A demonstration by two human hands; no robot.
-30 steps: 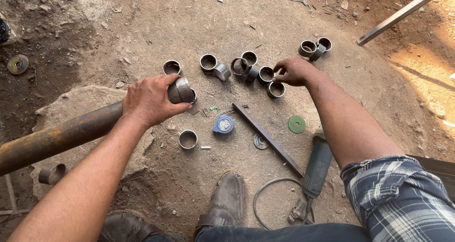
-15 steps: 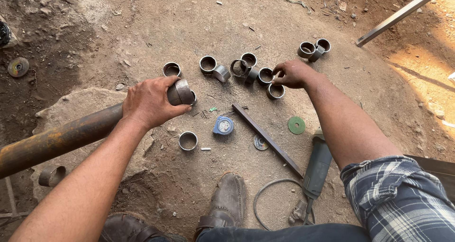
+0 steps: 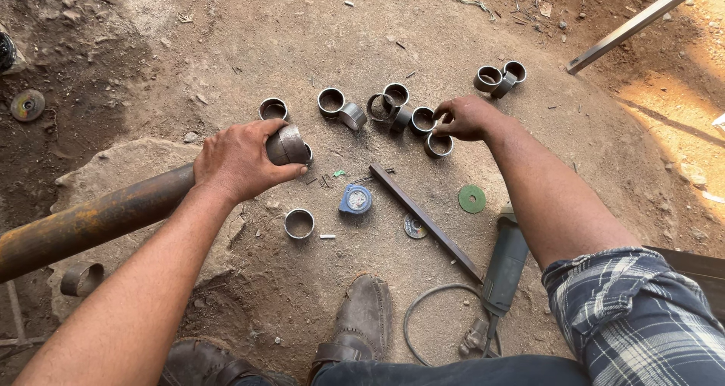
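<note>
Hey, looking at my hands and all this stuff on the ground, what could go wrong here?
The left hand grips the rusty pipe at its cut end; a sharp edge might cut bare skin. The right hand reaches among loose metal rings, perhaps burred. The angle grinder and its cable lie by the shoe, a possible trip.

The rusty pipe (image 3: pixel 91 223) runs off the left edge, its near end hidden under the left hand (image 3: pixel 238 159).

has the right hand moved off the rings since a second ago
No. The right hand stays over the same cut pipe rings, just as far above the flat steel bar as before.
</note>
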